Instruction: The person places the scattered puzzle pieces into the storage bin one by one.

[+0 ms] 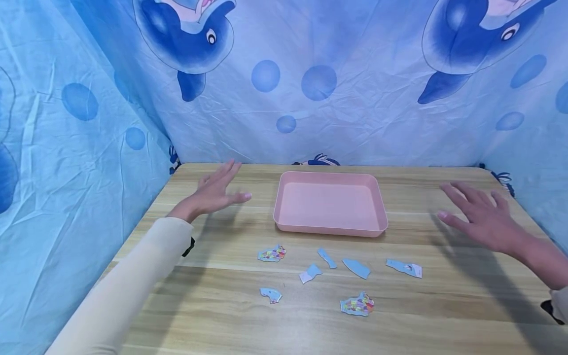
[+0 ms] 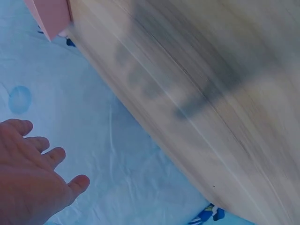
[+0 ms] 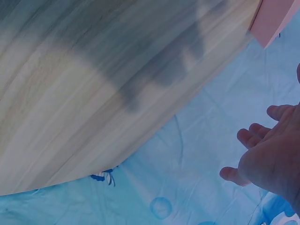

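Observation:
My left hand (image 1: pixel 212 195) hovers over the table left of the pink tray (image 1: pixel 330 230), fingers spread and holding nothing. To the tray's right, my right hand (image 1: pixel 485 217) is also raised with spread fingers and nothing in it. In front of the tray lie several flat puzzle pieces: two with colourful patches, one at the left (image 1: pixel 272 254) and one nearer the front (image 1: pixel 357 305). The others are mostly light blue, among them a curved piece (image 1: pixel 356 268), a narrow strip (image 1: pixel 327 258), a long piece (image 1: pixel 404 267), a small piece (image 1: pixel 310 273) and a hooked piece (image 1: pixel 271 294).
The wooden table (image 1: pixel 213 315) ends at a blue curtain (image 1: pixel 284 133) printed with whales and bubbles, which hangs behind it and on both sides. The tray's low walls stand near the table's back edge.

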Tool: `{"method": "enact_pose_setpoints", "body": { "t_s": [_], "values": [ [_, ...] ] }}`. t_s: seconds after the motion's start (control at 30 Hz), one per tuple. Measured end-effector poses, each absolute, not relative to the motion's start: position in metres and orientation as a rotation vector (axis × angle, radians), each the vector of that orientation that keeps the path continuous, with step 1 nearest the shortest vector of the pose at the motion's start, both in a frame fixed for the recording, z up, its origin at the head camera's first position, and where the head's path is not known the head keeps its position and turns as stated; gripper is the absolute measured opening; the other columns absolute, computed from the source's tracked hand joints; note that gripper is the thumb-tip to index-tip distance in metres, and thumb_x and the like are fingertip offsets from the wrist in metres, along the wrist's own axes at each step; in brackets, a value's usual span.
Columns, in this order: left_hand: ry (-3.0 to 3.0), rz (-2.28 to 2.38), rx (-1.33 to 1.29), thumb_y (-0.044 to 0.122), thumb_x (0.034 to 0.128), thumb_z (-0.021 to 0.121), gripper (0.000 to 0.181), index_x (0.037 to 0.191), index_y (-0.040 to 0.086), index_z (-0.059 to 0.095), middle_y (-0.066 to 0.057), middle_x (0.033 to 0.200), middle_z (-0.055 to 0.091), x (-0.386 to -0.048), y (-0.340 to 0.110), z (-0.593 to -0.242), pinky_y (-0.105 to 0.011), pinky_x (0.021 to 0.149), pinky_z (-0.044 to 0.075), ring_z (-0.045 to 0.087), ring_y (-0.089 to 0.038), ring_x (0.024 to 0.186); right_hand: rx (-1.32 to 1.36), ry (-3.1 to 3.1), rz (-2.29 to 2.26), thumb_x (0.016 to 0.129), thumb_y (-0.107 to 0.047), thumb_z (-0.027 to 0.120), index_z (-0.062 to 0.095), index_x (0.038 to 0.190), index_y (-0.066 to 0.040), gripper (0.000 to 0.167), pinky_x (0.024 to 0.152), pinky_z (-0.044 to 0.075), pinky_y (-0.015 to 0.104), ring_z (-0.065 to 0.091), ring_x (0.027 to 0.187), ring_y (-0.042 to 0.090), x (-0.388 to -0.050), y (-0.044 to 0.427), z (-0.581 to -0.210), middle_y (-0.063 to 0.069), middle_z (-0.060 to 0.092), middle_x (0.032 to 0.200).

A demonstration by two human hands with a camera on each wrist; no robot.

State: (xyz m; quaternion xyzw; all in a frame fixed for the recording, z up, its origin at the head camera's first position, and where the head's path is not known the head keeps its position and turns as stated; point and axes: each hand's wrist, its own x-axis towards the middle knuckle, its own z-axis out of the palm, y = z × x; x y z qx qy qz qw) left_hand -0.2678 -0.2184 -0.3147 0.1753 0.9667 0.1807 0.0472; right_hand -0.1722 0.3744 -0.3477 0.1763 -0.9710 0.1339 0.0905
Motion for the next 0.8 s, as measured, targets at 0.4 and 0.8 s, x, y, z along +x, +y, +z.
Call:
{"method": "enact_pose_setpoints", "body": {
  "t_s": [0.4, 0.8],
  "values": [
    [2.912, 0.619, 0.559, 0.062, 0.0832, 0.062, 0.099, 0.155, 0.026, 0.004, 0.003, 0.161, -0.008, -0.258, -0.204, -0.318, -0.068, 0.114, -0.002, -0.005, -0.028, 0.147, 0.549, -2.885, 0.409, 0.095, -0.034, 0.058, 0.022, 0.154, -0.017, 0.071, 0.098, 0.007, 0.078, 0.028, 0.125, 0.056, -0.167, 0.360, -0.354, 0.027, 0.031, 0.143],
    [2.730, 0.940, 0.571, 0.053, 0.0780, 0.074, 0.096, 0.154, 0.026, 0.022, 0.001, 0.162, 0.000, -0.247, -0.188, -0.331, -0.069, 0.114, 0.007, 0.001, -0.029, 0.147, 0.590, -2.912, 0.590, 0.091, -0.033, 0.066, 0.027, 0.152, -0.015, 0.075, 0.079, 0.024, 0.065, 0.033, 0.116, 0.043, -0.152, 0.336, -0.364, 0.023, 0.035, 0.137]
  ]
}}
